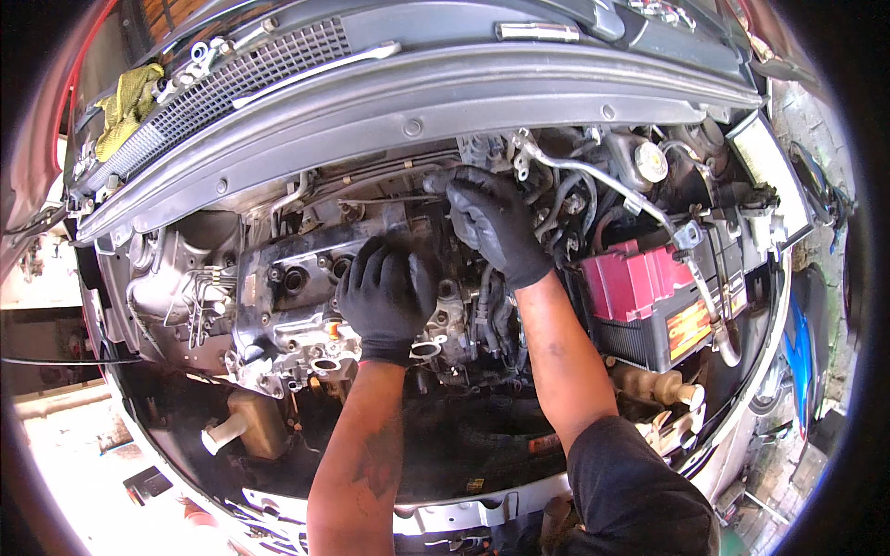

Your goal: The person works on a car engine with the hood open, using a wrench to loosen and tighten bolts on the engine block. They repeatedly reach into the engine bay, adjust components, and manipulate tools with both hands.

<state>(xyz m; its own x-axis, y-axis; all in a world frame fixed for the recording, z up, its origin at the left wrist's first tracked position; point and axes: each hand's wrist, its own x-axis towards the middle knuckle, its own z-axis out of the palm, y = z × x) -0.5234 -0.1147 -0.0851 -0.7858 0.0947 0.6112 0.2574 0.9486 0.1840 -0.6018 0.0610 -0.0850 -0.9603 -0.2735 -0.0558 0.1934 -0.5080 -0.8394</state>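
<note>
Open engine bay (167,408) of a car, wide and dark, dusty and oily everywhere, with the grey plastic cowl panel (417,102) curved across the top, smooth, next to a ribbed grille. In the middle, the engine cylinder head (278,296), grey cast metal, rough and greasy, long block shape with round holes in a row and open round ports along the lower edge. At right, well apart from the hands, a box-shaped battery (649,306), black case with matte red top cover. Near it a thin bent metal pipe (593,176), shiny, from the top centre down to the right. At lower left a yellowish translucent plastic tank (255,422), dirty. At top left a crumpled yellow cloth (125,107), soft, on the cowl. Left hand (385,296) in black knit glove, fingers spread rather wide and flat, palm down on the right part of the cylinder head, nothing grasped. Right hand (491,222) in the same black glove, fingers curled narrow, at the upper right end of the head beside the hoses; what sits inside the fingers, cannot tell.
</note>
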